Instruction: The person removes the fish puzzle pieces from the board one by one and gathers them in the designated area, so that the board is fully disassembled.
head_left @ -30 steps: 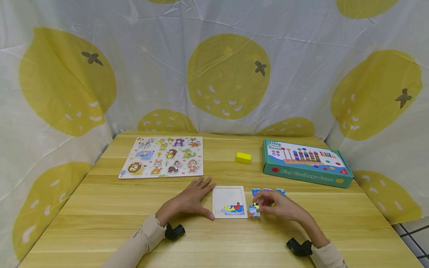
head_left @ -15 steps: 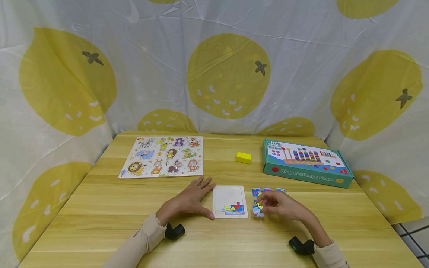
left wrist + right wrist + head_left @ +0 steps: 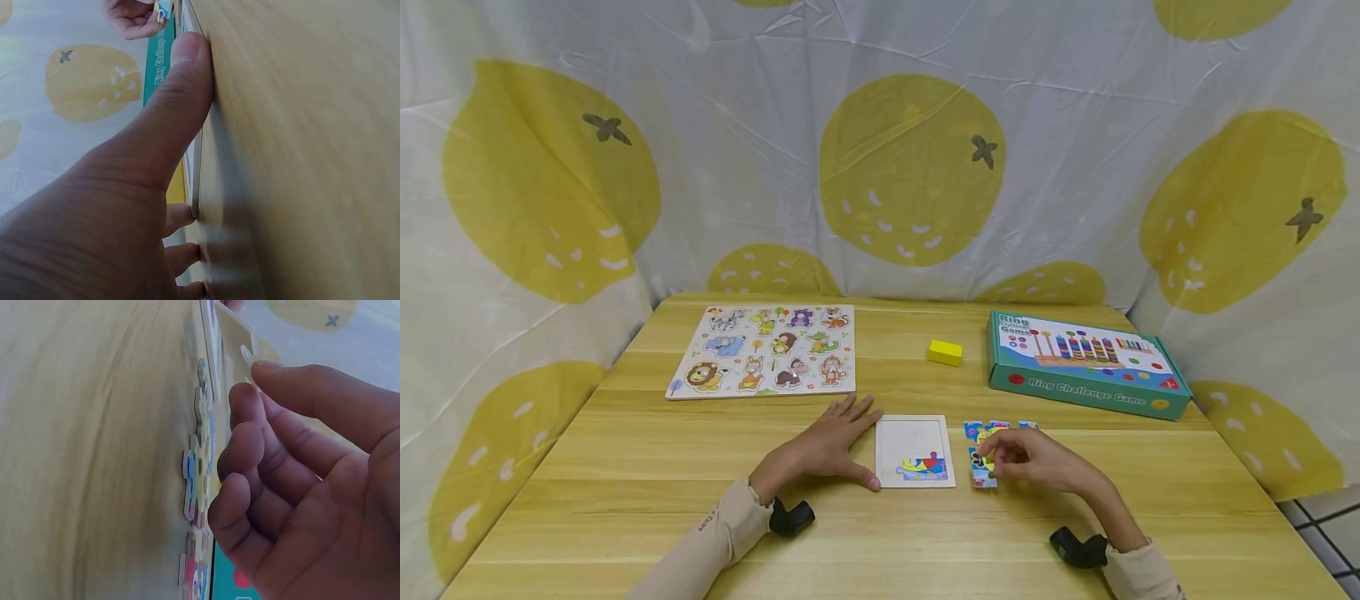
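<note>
My right hand point(image 3: 1036, 460) pinches a puzzle piece point(image 3: 984, 479) between thumb and index finger, over the table to the right of a small puzzle board point(image 3: 904, 435). In the right wrist view the piece's tan back point(image 3: 237, 328) shows beyond the thumb tip. The other fingers curl loosely. Spread on the table, my left hand point(image 3: 820, 450) touches the board's left edge with its thumb and fingertips. Joined pieces point(image 3: 925, 467) in blue, yellow and red fill the board's lower right part. Loose pieces point(image 3: 973, 430) lie right of the board, partly hidden by my right hand.
An animal puzzle board point(image 3: 763, 350) lies at the back left. Behind the small board is a yellow block point(image 3: 945, 353). A green Ring Challenge Game box point(image 3: 1086, 367) stands at the back right, and a lemon-print cloth point(image 3: 917, 50) hangs behind the table.
My right hand has drawn the pinched piece slightly to the right, away from the small board, and its wrist shifted right too. My left hand has stayed in place.
</note>
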Tool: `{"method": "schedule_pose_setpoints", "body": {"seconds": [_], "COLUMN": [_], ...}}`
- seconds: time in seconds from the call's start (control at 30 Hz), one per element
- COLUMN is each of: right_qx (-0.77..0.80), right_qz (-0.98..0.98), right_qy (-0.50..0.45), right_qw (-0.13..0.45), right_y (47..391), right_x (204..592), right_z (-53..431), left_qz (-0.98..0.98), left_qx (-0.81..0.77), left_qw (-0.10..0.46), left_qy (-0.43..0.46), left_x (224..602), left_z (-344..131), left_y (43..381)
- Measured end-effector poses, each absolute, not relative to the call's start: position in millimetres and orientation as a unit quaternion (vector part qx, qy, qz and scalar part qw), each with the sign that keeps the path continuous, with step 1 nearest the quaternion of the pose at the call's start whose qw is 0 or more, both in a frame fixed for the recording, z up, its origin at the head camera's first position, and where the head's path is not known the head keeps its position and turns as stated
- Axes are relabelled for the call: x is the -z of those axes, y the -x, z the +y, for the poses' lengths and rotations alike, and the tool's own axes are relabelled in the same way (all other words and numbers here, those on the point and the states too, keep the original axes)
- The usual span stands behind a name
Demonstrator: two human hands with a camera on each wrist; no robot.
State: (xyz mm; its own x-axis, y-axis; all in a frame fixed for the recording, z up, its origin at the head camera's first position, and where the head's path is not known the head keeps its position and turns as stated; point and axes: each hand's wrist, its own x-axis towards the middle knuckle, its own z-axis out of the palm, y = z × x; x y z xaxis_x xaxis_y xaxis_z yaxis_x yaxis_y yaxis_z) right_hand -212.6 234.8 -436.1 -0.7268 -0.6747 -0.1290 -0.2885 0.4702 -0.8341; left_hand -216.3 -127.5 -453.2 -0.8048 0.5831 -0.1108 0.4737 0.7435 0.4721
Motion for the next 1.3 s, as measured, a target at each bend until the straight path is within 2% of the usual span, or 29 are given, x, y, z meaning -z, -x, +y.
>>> {"method": "schedule_pose_setpoints", "body": {"seconds": [0.53, 1.3], "right_qx": [0.419, 0.414], "right_qz": [0.813, 0.807], "right_qy": [0.322, 0.356], "right_qw": [0.246, 0.225], "right_y": [211.0, 209.5], "right_x": [436.4, 442.0], "right_z": [238.5, 237.3], "left_qz": [0.927, 0.925], "left_qx": [-0.212, -0.216], "left_qw": [0.126, 0.128], "left_qy": [-0.283, -0.285], "left_x": [452.4, 450.5], "left_z": [-127.6, -127.2], "left_y": [215.2, 214.4]}}
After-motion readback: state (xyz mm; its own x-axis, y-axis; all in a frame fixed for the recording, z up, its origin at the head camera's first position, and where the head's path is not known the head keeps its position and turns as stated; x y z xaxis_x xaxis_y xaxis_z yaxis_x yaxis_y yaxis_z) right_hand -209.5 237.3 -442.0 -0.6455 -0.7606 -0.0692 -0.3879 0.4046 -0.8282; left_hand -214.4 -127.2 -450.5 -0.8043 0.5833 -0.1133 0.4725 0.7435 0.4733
